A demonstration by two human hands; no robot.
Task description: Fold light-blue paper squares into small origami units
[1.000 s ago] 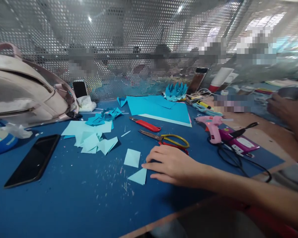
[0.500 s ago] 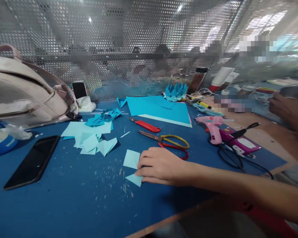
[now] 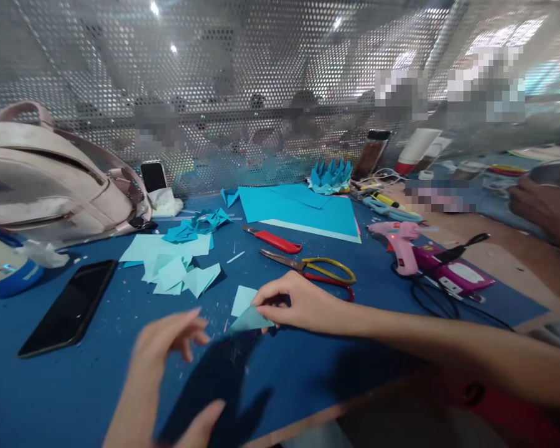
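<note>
Between the fingertips of my right hand (image 3: 296, 302) is a folded light-blue paper triangle (image 3: 251, 320), lifted a little off the blue table. Just behind it a light-blue paper square (image 3: 242, 300) lies flat, partly covered by the triangle. My left hand (image 3: 168, 348) hangs over the table at the lower left, thumb and fingers spread, holding nothing. Scissors (image 3: 303, 264) with one yellow and one red handle lie right behind my right hand. Farther back is a red utility knife (image 3: 277, 241). A loose heap of light-blue paper pieces (image 3: 175, 274) lies to the left.
At left are a black phone (image 3: 70, 308) and a pale backpack (image 3: 51, 180). Blue paper sheets (image 3: 298, 208) and a spiky folded-paper piece (image 3: 330, 177) sit at the back. A pink glue gun (image 3: 404, 246) with cords lies right. Another person's hands (image 3: 544, 196) are at far right.
My left hand has come into view from below, toward the paper. My right hand has raised the paper triangle off the table and tilted it; the square stays on the table.
</note>
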